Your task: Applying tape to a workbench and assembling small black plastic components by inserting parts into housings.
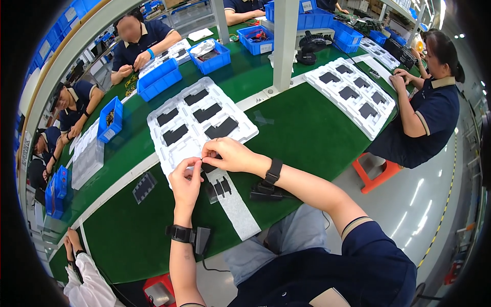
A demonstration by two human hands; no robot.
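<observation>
My left hand (185, 183) and my right hand (230, 154) meet fingertip to fingertip over the near edge of a white moulded tray (245, 128). Each is closed in a pinch. A flat black piece (208, 167) shows between and just under the fingers, partly hidden by them; both hands seem to grip it. Several black flat parts (207, 112) with stepped edges lie in the tray's pockets. Just below my hands, a clear sheet with narrow black strips (222, 188) rests on a pale paper strip (240, 217).
Another clear sheet with dark pieces (144, 188) lies left on the green table (286, 128). A grey post (284, 51) rises beyond the tray. A second filled tray (371, 125) stands right, near a seated co-worker (427, 107). Blue bins (159, 79) and other workers line the far side.
</observation>
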